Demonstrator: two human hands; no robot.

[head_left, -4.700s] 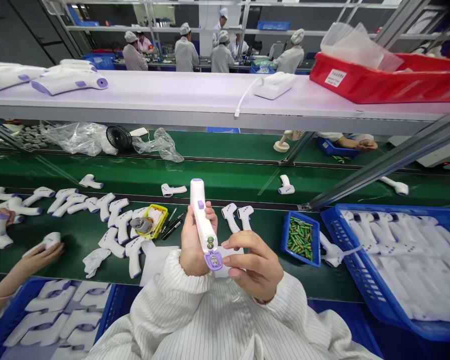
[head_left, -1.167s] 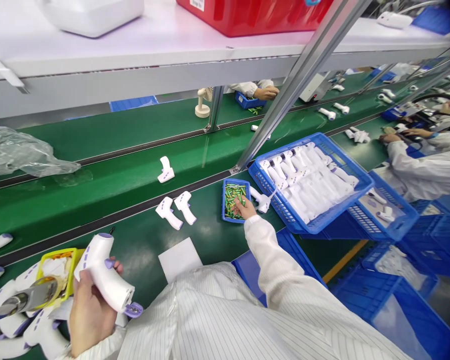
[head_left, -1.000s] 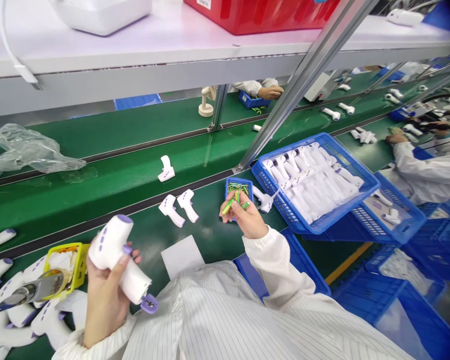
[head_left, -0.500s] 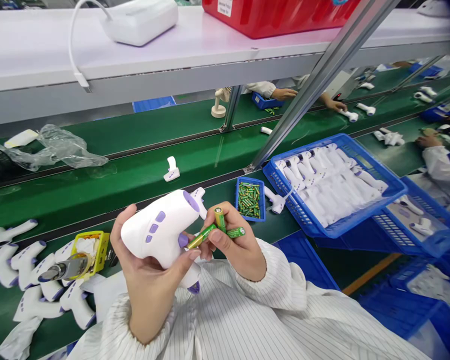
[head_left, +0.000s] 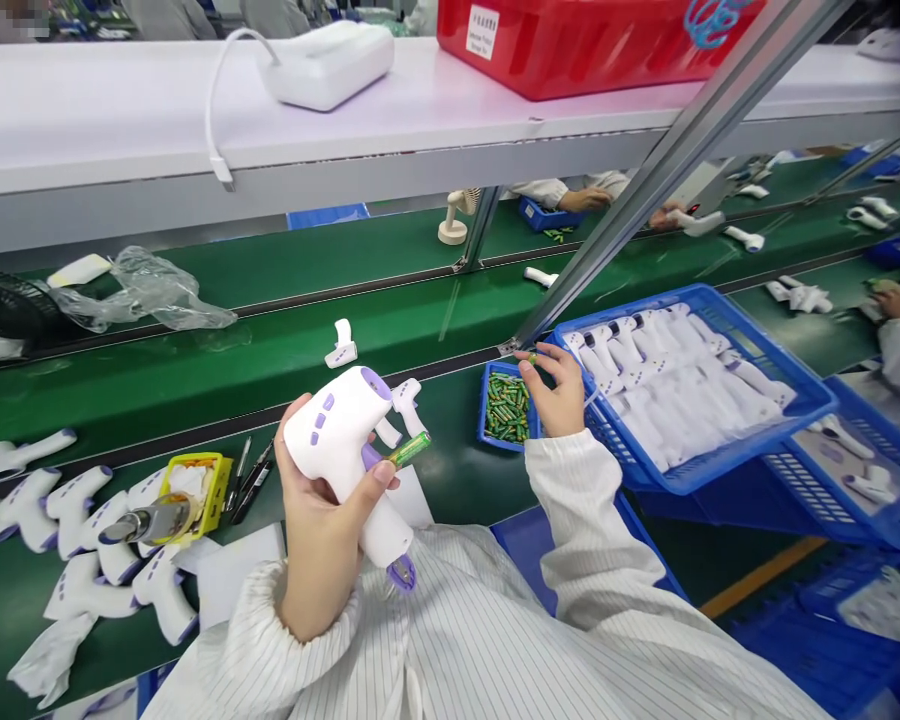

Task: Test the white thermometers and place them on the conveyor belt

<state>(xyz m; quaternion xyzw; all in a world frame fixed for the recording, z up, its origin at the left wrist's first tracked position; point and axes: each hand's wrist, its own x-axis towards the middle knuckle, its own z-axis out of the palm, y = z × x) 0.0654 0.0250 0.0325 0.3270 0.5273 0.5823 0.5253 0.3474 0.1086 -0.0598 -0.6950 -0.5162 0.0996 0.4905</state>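
I see the two hands well apart. Left hand (head_left: pixel 319 545) is clamped on the white gun-shaped device (head_left: pixel 341 430), near centre, thumb also pinning a green battery (head_left: pixel 412 447); purple flap (head_left: pixel 403 572) open at the handle's near end. Right hand (head_left: pixel 561 400) is at the far right corner of the blue tray (head_left: pixel 504 445), fingertips pinched on a small green piece (head_left: pixel 532 358), mostly hidden. Blue crate (head_left: pixel 694 485) just right.

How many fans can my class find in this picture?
2. A black fan, cut off by the picture's left edge, near the clear plastic; a cream fan beside a metal post. The white shelf may hide others.
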